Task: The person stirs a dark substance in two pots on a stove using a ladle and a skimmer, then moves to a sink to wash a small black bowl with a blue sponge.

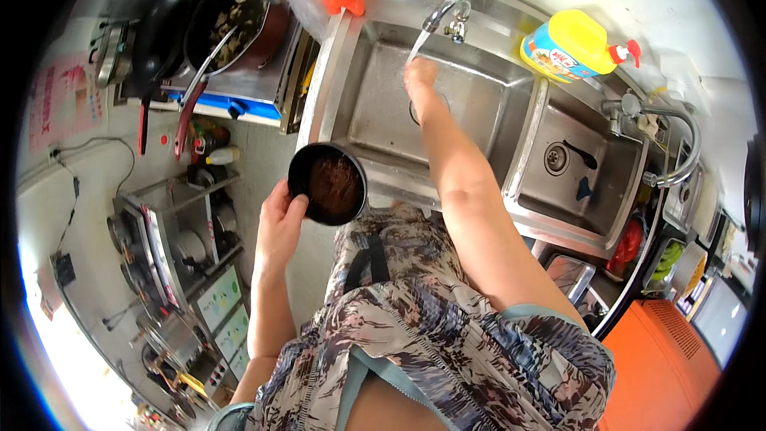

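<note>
My left hand [286, 212] grips the rim of a round black bowl [299, 182], thumb over the edge. Inside it lies a dark brown mass [336, 185], shiny on top; what it is cannot be made out. The bowl is outside the sink, by its front left corner. My right hand [422, 73] reaches over the large steel basin [383, 108], under water running from a curved chrome faucet [440, 12]. Its fingers look bunched, and the forearm and wrist hide part of the drain behind them. Whether the fingers hold anything is not visible.
A yellow pump bottle [565, 45] lies on the sink's back ledge. The smaller basin [541, 191] holds a black utensil [579, 154] near its drain. On the left, a deep pot of food [263, 30] with a ladle stands on a stove [251, 102]. A metal shelf [179, 191] stands lower left.
</note>
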A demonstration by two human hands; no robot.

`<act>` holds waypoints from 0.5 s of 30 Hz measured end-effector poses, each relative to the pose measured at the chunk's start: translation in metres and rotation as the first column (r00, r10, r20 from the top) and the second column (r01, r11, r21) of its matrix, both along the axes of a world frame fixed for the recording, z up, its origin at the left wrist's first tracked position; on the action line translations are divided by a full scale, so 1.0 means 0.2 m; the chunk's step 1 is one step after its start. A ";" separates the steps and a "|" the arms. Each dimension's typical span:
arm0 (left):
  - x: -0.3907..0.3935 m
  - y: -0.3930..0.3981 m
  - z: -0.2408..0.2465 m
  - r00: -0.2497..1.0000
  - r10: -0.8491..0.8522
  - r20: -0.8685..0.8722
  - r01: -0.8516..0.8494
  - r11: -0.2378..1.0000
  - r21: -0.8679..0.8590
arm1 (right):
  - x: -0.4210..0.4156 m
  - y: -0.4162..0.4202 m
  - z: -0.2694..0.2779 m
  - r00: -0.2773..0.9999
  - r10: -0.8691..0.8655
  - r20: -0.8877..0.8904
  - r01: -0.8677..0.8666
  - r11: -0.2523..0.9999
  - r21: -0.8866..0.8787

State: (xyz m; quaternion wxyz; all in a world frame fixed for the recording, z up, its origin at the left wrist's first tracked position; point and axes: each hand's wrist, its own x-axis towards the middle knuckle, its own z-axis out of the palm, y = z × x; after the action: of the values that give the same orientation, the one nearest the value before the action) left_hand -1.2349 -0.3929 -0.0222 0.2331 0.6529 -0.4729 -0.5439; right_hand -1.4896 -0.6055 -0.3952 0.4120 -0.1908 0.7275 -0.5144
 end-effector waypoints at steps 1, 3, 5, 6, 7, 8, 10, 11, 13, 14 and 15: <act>-0.03 0.01 0.00 1.000 -0.013 -0.026 0.013 1.000 0.007 | -0.06 0.01 -0.05 0.992 -0.122 0.028 0.123 0.990 -0.066; -0.10 0.02 -0.01 0.998 -0.003 -0.060 0.004 1.000 0.015 | -0.13 0.10 -0.05 0.986 -0.038 0.161 0.036 0.999 0.012; -0.11 0.14 0.01 0.993 0.099 -0.060 -0.098 0.995 0.007 | -0.12 0.25 0.43 0.796 0.286 0.533 -0.404 0.907 0.116; -0.15 0.13 0.03 0.993 0.084 -0.082 -0.083 0.996 0.016 | -0.21 0.26 0.56 0.794 0.364 0.487 -0.527 0.813 0.250; -0.18 0.12 0.04 0.997 0.036 -0.066 -0.035 0.999 0.023 | -0.29 0.28 0.63 0.817 0.477 0.324 -0.566 0.772 0.289; -0.23 0.13 0.07 0.997 0.026 -0.071 -0.023 0.999 0.034 | -0.37 0.34 0.68 0.799 0.580 0.158 -0.595 0.727 0.342; -0.31 0.12 0.11 0.995 -0.001 -0.099 0.003 1.000 0.027 | -0.60 0.38 0.77 0.661 0.750 0.022 -0.712 0.617 0.336; -0.34 0.13 0.11 0.993 -0.003 -0.118 0.006 1.000 0.024 | -0.67 0.42 0.86 0.635 0.767 -0.098 -0.714 0.630 0.305; -0.39 0.16 0.11 0.989 -0.010 -0.148 0.014 1.000 0.021 | -0.79 0.53 1.11 0.627 0.764 -0.156 -0.730 0.645 0.226; -0.42 0.16 0.13 0.988 -0.019 -0.154 0.023 0.999 0.023 | -0.85 0.59 1.25 0.651 0.754 -0.090 -0.735 0.655 0.177; -0.45 0.19 0.14 0.986 -0.032 -0.162 0.038 0.999 0.029 | -0.91 0.67 1.36 0.652 0.748 -0.124 -0.722 0.662 0.200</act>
State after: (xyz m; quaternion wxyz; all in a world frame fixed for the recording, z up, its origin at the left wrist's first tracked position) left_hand -1.3243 -0.3557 0.0065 0.2503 0.6021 -0.4551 -0.6064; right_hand -1.6711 -0.4714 -0.1240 0.5233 -0.4912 0.6565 -0.2322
